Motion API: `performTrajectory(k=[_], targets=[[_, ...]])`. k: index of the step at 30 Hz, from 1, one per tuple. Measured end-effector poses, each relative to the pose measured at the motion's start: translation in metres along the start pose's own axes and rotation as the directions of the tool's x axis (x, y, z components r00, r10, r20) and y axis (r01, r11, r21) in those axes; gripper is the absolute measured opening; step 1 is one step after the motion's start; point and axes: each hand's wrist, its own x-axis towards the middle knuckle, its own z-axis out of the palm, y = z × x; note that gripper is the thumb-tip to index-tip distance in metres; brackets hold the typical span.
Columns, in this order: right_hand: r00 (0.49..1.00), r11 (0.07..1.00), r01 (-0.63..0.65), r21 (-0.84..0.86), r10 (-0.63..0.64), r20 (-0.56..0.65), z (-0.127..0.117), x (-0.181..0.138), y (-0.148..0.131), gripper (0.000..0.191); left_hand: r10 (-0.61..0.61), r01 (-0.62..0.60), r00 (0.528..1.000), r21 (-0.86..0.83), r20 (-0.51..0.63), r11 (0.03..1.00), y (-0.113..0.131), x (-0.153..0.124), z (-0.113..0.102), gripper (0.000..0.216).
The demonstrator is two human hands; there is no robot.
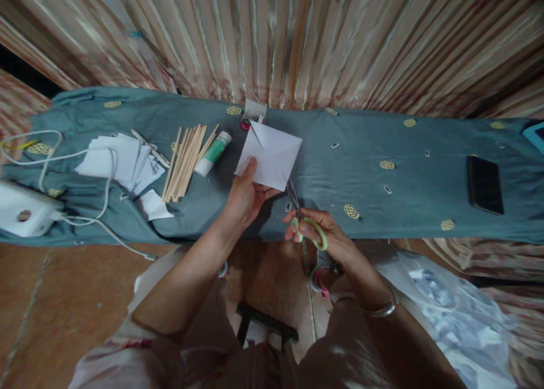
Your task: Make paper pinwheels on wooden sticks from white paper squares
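Observation:
My left hand point(245, 195) pinches a folded white paper square point(272, 155) by its lower left edge, thumb on top, holding it above the grey-blue cloth point(382, 145). My right hand point(325, 233) grips green-handled scissors point(306, 226), fingers through the loops. The blades point up toward the paper's lower right edge and partly vanish under it.
On the cloth to the left lie a bundle of wooden sticks point(186, 161), a glue tube point(213, 153), a pile of white paper pieces point(121, 161) and a white box with cables point(23, 214). A dark phone point(484, 184) lies at the right. A small stapler box point(254, 114) sits behind the paper.

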Motion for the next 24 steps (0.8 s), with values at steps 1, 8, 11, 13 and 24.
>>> performTrajectory(k=[1, 8, 11, 13, 24], targets=[[1.0, 1.0, -0.003, -0.012, 0.003, 0.005, 0.0, 0.0, -0.001, 0.055, -0.008, 0.008, 1.0, 0.001, 0.003, 1.0, 0.0, 0.0, 0.001, 0.04], [0.999, 0.999, -0.037, -0.03, 0.037, -0.002, 0.001, 0.0, -0.005, 0.05, -0.058, 0.058, 0.998, -0.047, 0.009, 0.997, -0.002, -0.003, 0.006, 0.046], [0.999, 0.999, -0.042, -0.023, 0.042, -0.007, 0.002, 0.0, -0.005, 0.049, -0.069, 0.069, 0.998, -0.056, 0.0, 0.996, -0.003, -0.004, 0.008, 0.048], [0.999, 0.999, -0.042, -0.007, 0.042, -0.004, 0.002, 0.001, -0.005, 0.048, -0.066, 0.066, 0.998, -0.039, -0.013, 0.997, -0.003, -0.005, 0.009, 0.047], [0.999, 0.999, -0.044, 0.005, 0.044, -0.008, 0.004, 0.003, -0.006, 0.042, -0.055, 0.056, 0.998, 0.026, -0.042, 0.998, -0.003, -0.008, 0.012, 0.041]])
